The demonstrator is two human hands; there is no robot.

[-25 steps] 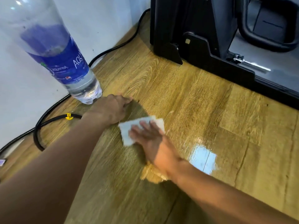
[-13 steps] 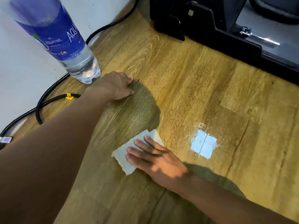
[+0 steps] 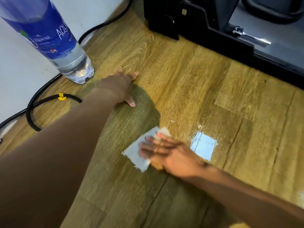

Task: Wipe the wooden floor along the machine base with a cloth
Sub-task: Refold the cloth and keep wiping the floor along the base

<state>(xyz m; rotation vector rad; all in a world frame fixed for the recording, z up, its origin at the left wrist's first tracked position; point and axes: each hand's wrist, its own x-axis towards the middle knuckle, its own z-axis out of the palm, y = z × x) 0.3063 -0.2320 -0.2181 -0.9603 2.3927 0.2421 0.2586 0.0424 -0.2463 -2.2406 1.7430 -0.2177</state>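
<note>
Head view: bottle holds clear water near left hand.

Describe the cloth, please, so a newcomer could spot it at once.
Start at the black machine base at top right and come down the wooden floor to the bright square reflection. Just left of it, the right hand presses flat on the cloth. Unlike that glossy patch, it is matte, pale and ragged-edged.
</note>
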